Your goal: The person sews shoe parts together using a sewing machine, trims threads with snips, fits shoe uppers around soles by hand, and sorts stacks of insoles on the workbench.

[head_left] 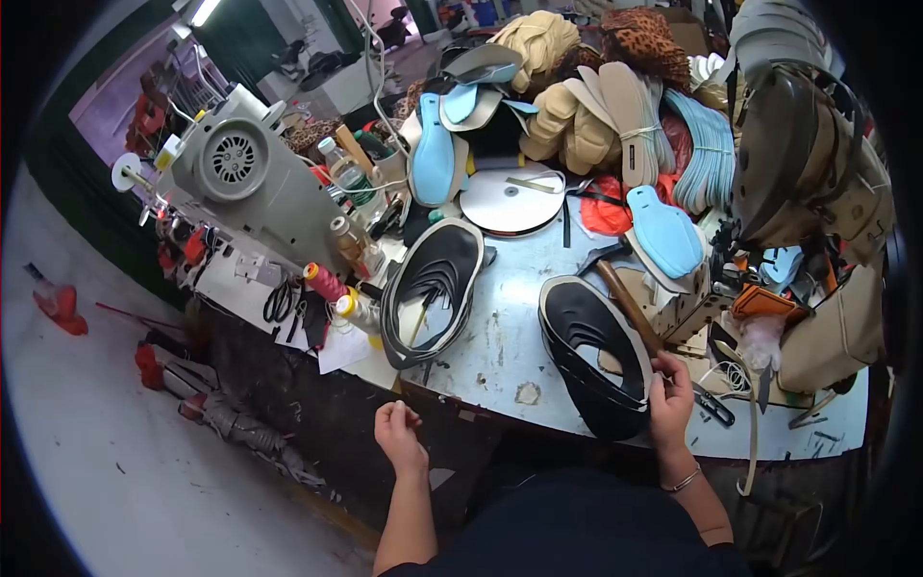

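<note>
At the table's front edge, my right hand [670,399] pinches the rim of a stack of black shoe uppers [601,389] with beige edging. My left hand [400,438] is held in the air before the front edge, its fingers curled together; whether anything small is between them cannot be made out. A second stack of black uppers [392,313] lies on the table further left, beyond my left hand and apart from it. Beside the right stack rests a hammer [630,306], its wooden handle pointing towards my right hand.
A sewing machine [240,183], thread spools [325,283] and bottles [351,183] stand at the left. A white disc [511,200], blue insoles [665,234] and insole bundles [630,125] lie at the back. A box cutter [713,408] and bags [827,327] are at the right.
</note>
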The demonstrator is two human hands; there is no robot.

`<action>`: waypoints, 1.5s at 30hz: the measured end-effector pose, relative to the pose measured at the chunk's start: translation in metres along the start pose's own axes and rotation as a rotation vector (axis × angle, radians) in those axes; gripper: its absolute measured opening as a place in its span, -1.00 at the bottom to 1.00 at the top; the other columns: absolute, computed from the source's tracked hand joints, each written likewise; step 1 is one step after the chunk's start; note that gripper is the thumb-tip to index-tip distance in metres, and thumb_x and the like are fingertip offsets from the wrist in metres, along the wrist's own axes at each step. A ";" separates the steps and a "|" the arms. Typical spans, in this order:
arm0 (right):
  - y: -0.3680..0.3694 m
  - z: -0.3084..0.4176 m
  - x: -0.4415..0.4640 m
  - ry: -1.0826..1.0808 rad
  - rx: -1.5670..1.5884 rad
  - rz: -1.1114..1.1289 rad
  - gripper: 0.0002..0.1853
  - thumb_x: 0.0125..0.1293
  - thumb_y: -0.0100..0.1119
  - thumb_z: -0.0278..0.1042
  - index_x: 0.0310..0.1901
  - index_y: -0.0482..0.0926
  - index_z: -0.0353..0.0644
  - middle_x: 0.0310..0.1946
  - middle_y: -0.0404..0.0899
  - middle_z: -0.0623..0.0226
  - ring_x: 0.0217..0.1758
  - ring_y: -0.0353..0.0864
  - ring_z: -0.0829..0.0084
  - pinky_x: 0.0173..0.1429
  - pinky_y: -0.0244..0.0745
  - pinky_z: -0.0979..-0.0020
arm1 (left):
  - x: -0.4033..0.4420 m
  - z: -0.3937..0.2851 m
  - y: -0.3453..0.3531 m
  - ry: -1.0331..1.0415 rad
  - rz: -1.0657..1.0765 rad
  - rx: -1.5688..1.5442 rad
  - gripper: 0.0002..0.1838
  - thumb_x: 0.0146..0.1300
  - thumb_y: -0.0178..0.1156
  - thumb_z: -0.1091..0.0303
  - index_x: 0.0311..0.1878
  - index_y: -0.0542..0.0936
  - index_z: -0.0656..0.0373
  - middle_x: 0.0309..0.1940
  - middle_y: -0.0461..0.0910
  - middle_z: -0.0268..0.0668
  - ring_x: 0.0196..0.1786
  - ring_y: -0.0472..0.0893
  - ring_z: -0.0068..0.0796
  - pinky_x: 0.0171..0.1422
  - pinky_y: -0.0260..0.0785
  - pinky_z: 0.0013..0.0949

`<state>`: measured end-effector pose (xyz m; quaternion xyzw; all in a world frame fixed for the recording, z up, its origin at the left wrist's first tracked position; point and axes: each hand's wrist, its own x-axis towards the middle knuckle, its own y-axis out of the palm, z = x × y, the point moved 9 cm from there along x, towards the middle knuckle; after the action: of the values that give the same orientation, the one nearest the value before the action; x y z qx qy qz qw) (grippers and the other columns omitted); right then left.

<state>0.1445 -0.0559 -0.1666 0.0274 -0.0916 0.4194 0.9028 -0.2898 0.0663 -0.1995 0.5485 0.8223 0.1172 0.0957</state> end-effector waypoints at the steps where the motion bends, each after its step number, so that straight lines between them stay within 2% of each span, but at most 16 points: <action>1: 0.000 0.001 0.000 -0.019 -0.004 0.001 -0.67 0.28 -0.05 -0.64 0.08 0.42 -0.27 -0.11 0.47 0.32 -0.12 0.45 0.63 -0.04 0.34 0.64 | 0.000 0.011 -0.003 -0.040 0.030 0.006 -0.94 0.29 0.08 0.42 -0.29 0.46 0.18 -0.53 0.44 -0.39 -0.47 0.44 -0.61 -0.36 0.32 -0.53; 5: -0.001 0.002 0.000 -0.004 0.020 -0.006 -0.68 0.28 -0.04 -0.64 0.07 0.42 -0.27 -0.12 0.48 0.33 -0.16 0.45 0.65 -0.10 0.34 0.66 | -0.006 0.059 0.018 -0.200 0.226 0.299 -0.88 0.26 0.15 0.37 -0.26 0.47 0.21 -0.48 0.47 -0.36 -0.46 0.49 -0.58 -0.35 0.40 -0.51; 10: -0.002 0.008 -0.001 -0.118 -0.030 -0.044 -0.73 0.27 -0.02 -0.62 0.01 0.46 -0.27 -0.15 0.48 0.36 -0.27 0.43 0.68 -0.20 0.35 0.65 | -0.013 0.063 0.012 -0.232 0.081 0.252 -0.85 0.21 0.23 0.45 -0.25 0.45 0.24 -0.46 0.50 -0.32 -0.46 0.51 -0.59 -0.39 0.42 -0.54; 13: -0.003 0.013 -0.003 -0.190 -0.172 -0.028 -0.79 0.25 -0.01 -0.61 -0.08 0.48 -0.27 -0.19 0.48 0.38 -0.30 0.43 0.68 -0.24 0.37 0.63 | -0.005 0.032 0.000 0.021 0.073 0.375 -0.86 0.18 0.26 0.46 -0.32 0.46 0.22 -0.47 0.47 -0.36 -0.46 0.46 -0.64 -0.37 0.35 -0.58; 16: -0.003 0.036 -0.007 -0.322 -0.288 -0.052 -0.85 0.20 0.08 -0.55 -0.18 0.52 -0.30 -0.25 0.51 0.25 -0.27 0.49 0.48 -0.19 0.40 0.53 | -0.019 -0.038 0.029 0.551 -0.001 0.567 -0.91 0.21 0.18 0.52 -0.36 0.46 0.21 -0.46 0.47 -0.37 -0.38 0.45 -0.59 -0.28 0.35 -0.49; 19: 0.005 0.056 -0.012 -0.442 -0.321 -0.025 -0.84 0.15 0.17 -0.46 -0.22 0.54 -0.26 -0.24 0.53 0.15 -0.16 0.52 0.21 -0.07 0.43 0.33 | -0.070 -0.067 0.125 0.794 0.523 0.526 -0.89 0.16 0.19 0.50 -0.36 0.44 0.24 -0.35 0.48 -0.23 -0.30 0.48 -0.42 -0.15 0.37 -0.42; 21: 0.019 0.077 -0.018 -0.628 -0.404 0.101 -0.73 0.15 0.26 -0.19 -0.23 0.55 -0.19 -0.19 0.53 0.19 0.01 0.48 0.18 0.15 0.33 0.16 | -0.126 -0.078 0.196 0.905 0.952 0.552 -0.56 -0.05 0.44 0.17 -0.20 0.50 0.20 -0.12 0.55 -0.15 0.00 0.54 -0.12 0.15 0.32 -0.13; 23: 0.036 0.098 -0.024 -0.737 -0.527 0.316 -0.68 0.14 0.25 -0.09 -0.24 0.55 -0.18 -0.17 0.53 0.22 0.08 0.45 0.20 0.23 0.23 0.11 | -0.177 -0.066 0.244 1.076 1.304 0.782 -0.33 -0.17 0.46 -0.06 -0.06 0.51 0.18 -0.12 0.57 -0.14 0.12 0.49 -0.14 0.33 0.13 0.00; 25: 0.057 0.090 -0.038 -0.804 -0.707 0.679 -0.59 0.11 0.25 0.07 -0.25 0.54 -0.13 -0.14 0.51 0.28 0.22 0.38 0.28 0.41 -0.04 -0.02 | -0.187 -0.021 0.254 0.971 1.595 1.064 -0.47 -0.08 0.36 -0.09 -0.22 0.53 0.15 -0.26 0.61 -0.17 -0.07 0.59 -0.19 0.14 0.33 -0.13; 29: 0.052 0.094 -0.041 -0.826 -0.893 0.875 -0.71 0.08 0.23 -0.08 -0.30 0.49 -0.10 -0.28 0.50 0.33 0.08 0.47 0.33 0.44 -0.02 0.00 | -0.196 -0.010 0.260 0.882 1.895 1.208 -0.66 -0.03 0.32 0.07 -0.34 0.49 0.10 -0.44 0.60 -0.24 -0.34 0.63 -0.21 -0.24 0.42 -0.23; 32: 0.061 0.087 -0.042 -0.975 -1.134 0.896 -0.84 0.05 0.15 -0.24 -0.38 0.44 -0.07 -0.41 0.45 0.40 -0.17 0.52 0.38 0.23 0.31 0.20 | -0.198 -0.023 0.259 1.206 1.741 0.947 -0.81 0.02 0.26 0.19 -0.35 0.51 0.03 -0.51 0.54 -0.33 -0.43 0.59 -0.30 -0.35 0.34 -0.27; 33: 0.058 0.099 -0.036 -0.995 -1.112 0.707 -0.93 0.04 0.08 -0.34 -0.42 0.41 -0.04 -0.51 0.37 0.45 -0.36 0.47 0.43 -0.11 0.40 0.37 | -0.186 -0.034 0.263 1.273 1.613 0.925 -0.85 0.04 0.23 0.24 -0.35 0.52 0.01 -0.54 0.50 -0.36 -0.47 0.55 -0.33 -0.38 0.28 -0.28; 36: 0.062 0.121 -0.019 -0.982 -1.057 0.393 -0.89 0.01 0.13 -0.33 -0.40 0.44 -0.02 -0.48 0.37 0.44 -0.37 0.45 0.43 -0.28 0.32 0.37 | -0.157 -0.086 0.268 1.405 1.133 0.741 -0.82 -0.08 0.27 0.45 -0.35 0.61 -0.02 -0.63 0.37 -0.38 -0.57 0.45 -0.39 -0.46 0.21 -0.33; 38: 0.071 0.134 -0.011 -0.947 -0.807 0.229 -0.87 -0.02 0.16 -0.36 -0.38 0.45 -0.03 -0.43 0.37 0.42 -0.35 0.45 0.39 -0.27 0.33 0.34 | -0.128 -0.103 0.261 1.210 0.930 0.512 -0.66 -0.17 0.23 0.67 -0.27 0.63 0.07 -0.60 0.43 -0.32 -0.50 0.48 -0.30 -0.35 0.32 -0.38; 42: 0.092 0.146 -0.016 -0.881 -0.295 0.074 -0.68 -0.10 0.24 -0.50 -0.23 0.46 -0.11 -0.24 0.43 0.31 -0.19 0.49 0.23 -0.12 0.41 0.29 | -0.087 -0.094 0.221 0.765 0.585 0.002 -0.72 -0.07 0.16 0.76 -0.26 0.50 0.24 -0.30 0.41 -0.24 -0.19 0.54 -0.35 0.02 0.43 -0.29; 45: 0.097 0.170 -0.018 -0.859 -0.330 0.200 -0.66 -0.09 0.22 -0.51 -0.20 0.44 -0.16 -0.24 0.45 0.26 -0.13 0.49 0.18 -0.04 0.41 0.27 | -0.084 -0.109 0.197 0.958 0.561 -0.027 -0.74 0.01 0.13 0.73 -0.24 0.42 0.21 -0.29 0.37 -0.29 -0.13 0.53 -0.29 0.12 0.41 -0.21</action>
<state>0.0354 -0.0283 -0.0058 0.0456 -0.5245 0.4349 0.7306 -0.1155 0.0517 -0.0339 0.6305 0.5947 0.3852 -0.3167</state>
